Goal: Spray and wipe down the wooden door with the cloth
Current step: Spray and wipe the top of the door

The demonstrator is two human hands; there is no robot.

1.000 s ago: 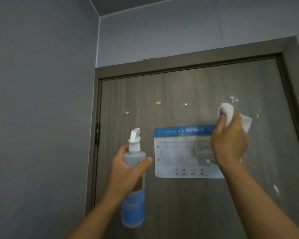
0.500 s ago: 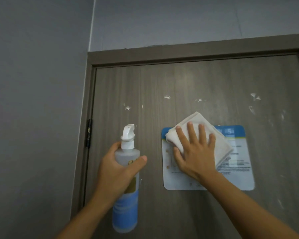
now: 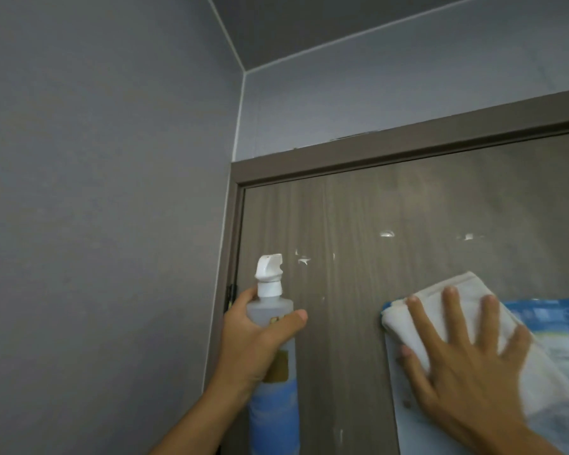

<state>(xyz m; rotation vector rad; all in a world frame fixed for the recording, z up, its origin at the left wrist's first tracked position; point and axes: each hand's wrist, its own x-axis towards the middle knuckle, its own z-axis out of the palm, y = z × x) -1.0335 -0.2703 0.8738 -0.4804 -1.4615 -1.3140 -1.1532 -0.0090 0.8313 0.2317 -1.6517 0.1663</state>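
The brown wooden door (image 3: 358,224) fills the right half of the view, with small white flecks on its upper part. My left hand (image 3: 253,339) grips a clear spray bottle (image 3: 271,323) with a white nozzle and blue label, held upright near the door's left edge. My right hand (image 3: 467,356) lies flat with fingers spread, pressing a folded white cloth (image 3: 440,300) against the door, over the top left corner of a blue-and-white notice (image 3: 559,326).
A brown door frame (image 3: 375,152) runs along the top and left side, with a dark hinge (image 3: 232,293) on the left. Grey walls (image 3: 96,192) stand to the left and above, meeting the ceiling (image 3: 309,24) at the top.
My right hand moved the cloth from the door's upper right down and left onto the notice, flattening it. The view swung left and up. The bottle stayed in my left hand.
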